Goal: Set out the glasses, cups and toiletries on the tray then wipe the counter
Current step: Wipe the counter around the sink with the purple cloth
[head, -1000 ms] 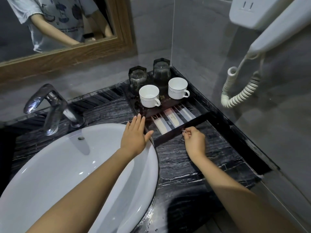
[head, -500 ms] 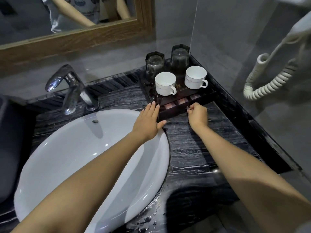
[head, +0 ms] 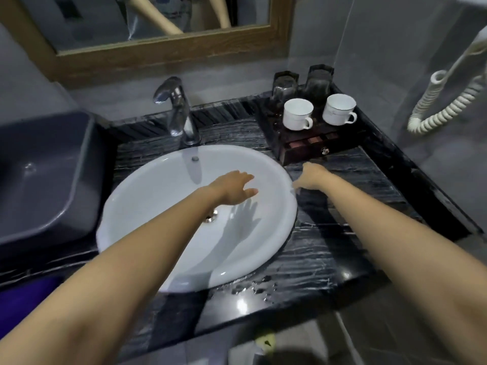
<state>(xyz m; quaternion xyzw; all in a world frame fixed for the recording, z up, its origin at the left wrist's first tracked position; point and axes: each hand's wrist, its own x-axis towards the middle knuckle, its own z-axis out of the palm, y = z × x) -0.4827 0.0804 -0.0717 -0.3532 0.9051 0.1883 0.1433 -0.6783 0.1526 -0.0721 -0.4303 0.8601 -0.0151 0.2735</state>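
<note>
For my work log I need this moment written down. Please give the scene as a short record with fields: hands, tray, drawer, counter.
left hand: open, fingers spread, above the sink, holds nothing
right hand: blurred, seems open, in front of the tray
tray: two white cups in front, two glasses behind
drawer: almost closed, a slit shows toiletries
counter: water drops by the sink's near rim
</note>
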